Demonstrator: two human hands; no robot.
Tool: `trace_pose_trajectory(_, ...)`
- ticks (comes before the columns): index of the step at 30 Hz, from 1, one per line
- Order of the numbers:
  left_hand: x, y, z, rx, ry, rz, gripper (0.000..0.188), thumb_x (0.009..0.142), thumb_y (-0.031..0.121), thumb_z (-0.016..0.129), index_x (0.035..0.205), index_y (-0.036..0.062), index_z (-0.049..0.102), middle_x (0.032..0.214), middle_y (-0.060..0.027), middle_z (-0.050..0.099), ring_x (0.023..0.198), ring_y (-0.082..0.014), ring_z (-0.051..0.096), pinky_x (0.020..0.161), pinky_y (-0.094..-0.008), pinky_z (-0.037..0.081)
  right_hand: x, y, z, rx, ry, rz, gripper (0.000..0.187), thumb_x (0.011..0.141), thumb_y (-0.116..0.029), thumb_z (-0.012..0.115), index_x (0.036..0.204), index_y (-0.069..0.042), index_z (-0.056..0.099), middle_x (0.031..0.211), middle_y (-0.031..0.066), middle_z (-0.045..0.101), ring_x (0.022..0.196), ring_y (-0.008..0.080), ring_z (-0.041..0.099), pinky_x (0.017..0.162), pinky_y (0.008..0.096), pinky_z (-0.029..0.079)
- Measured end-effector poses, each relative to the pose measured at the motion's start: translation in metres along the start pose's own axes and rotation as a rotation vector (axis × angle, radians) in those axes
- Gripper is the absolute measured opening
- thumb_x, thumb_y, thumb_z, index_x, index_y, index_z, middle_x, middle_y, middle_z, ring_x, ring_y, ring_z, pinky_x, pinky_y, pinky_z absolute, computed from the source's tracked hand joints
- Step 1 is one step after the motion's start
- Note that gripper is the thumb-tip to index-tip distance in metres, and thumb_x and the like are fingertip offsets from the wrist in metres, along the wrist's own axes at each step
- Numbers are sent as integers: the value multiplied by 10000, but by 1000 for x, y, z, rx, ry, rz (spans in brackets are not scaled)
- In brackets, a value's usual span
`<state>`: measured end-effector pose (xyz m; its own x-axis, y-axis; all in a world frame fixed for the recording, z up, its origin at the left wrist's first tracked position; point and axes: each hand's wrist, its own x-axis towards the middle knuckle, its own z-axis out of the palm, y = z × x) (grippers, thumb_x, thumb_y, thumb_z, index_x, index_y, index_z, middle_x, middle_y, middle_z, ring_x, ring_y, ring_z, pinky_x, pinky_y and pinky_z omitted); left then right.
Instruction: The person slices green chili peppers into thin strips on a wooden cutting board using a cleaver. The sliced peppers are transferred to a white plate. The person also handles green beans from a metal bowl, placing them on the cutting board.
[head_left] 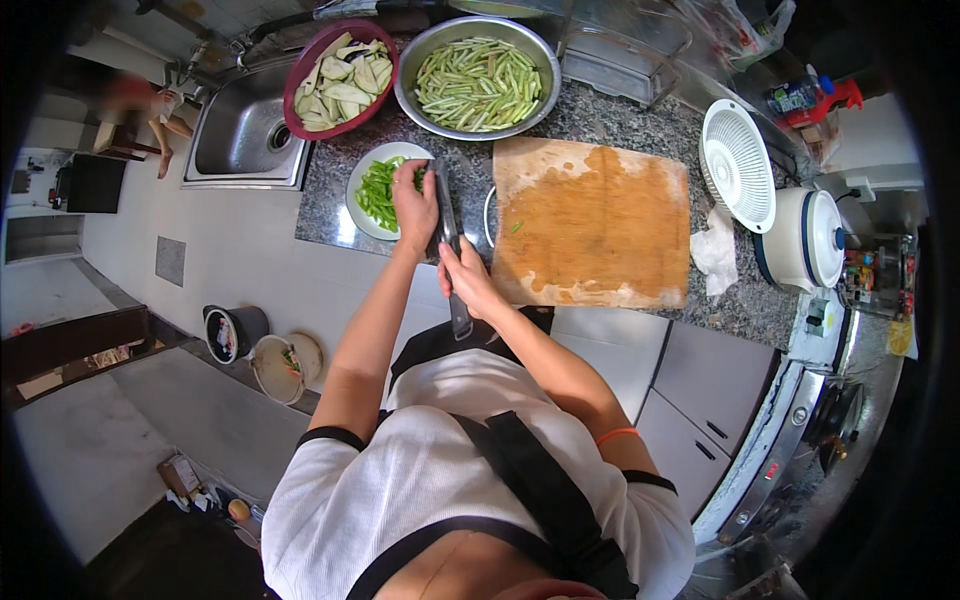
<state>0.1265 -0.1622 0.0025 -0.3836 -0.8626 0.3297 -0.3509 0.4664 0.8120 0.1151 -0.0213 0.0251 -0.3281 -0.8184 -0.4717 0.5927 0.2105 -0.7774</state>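
Kitchen counter, seen from above the person at work.

Right hand (468, 278) — fingers wrapped shut around the handle of a cleaver (447, 215), whose dark blade reaches away from the body over the counter edge, just right of the white plate (362, 172).

Left hand (416, 205) — fingers curled over the near right rim of that plate, pressed against the flat of the blade and touching the cut green peppers (378, 192) heaped there; whether it grips any pieces cannot be told.

Wooden cutting board (590, 220) — right of the blade, mostly bare, one green scrap near its left edge.

Steel bowl (478, 78) — far side of the counter, filled with pale green bean lengths.

Red bowl (340, 75) — left of the steel bowl, holding sliced pale vegetable, partly over the sink (240, 130).

White colander (738, 165) — far right, tilted on its side beside a white cooker pot (805, 240).

Crumpled white cloth (715, 252) — just off the board's right edge.

Floor, left — two small buckets (262, 345) below the counter.
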Motion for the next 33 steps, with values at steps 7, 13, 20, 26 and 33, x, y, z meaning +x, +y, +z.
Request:
trace_pose_trajectory(7,17,-50,-20,149,73,-55,57,743,66,590,782,26,578,827,-150,570,840,-327,514,788,-389,391,4,-10,8,-87,52,80,268,909,-271,455,949,-26,353,562,16,443,413,103,418,365,247,367)
trace_pose_trajectory(13,16,-50,-32,54,108,29,90,778,97,607,830,24,614,866,-142,615,967,-309,554,852,-369,406,-47,-33,-39,79,73,44,175,926,-249,420,891,-81,380,606,21,439,428,96,413,382,237,371)
trace_pose_trajectory(20,19,-25,-30,-100,-23,-190,95,766,108,615,798,20,625,768,-120,614,656,-206,574,612,-284,446,-106,-37,-104,154,401,-93,169,931,-274,409,922,-105,402,642,20,439,439,84,399,387,226,357)
trace_pose_trajectory(26,-47,25,34,-179,-631,-165,163,715,134,674,818,14,634,671,-70,616,602,-143,571,583,-260,458,-128,-17,-134,331,538,-76,194,922,-303,429,909,-112,399,657,24,444,469,99,398,420,242,352)
trace_pose_trajectory(33,-68,40,60,122,-729,-45,208,675,162,676,830,46,600,767,-117,624,751,-295,601,662,-377,479,-138,-17,-130,311,589,-133,200,923,-310,424,907,-113,394,661,25,443,470,97,394,421,238,348)
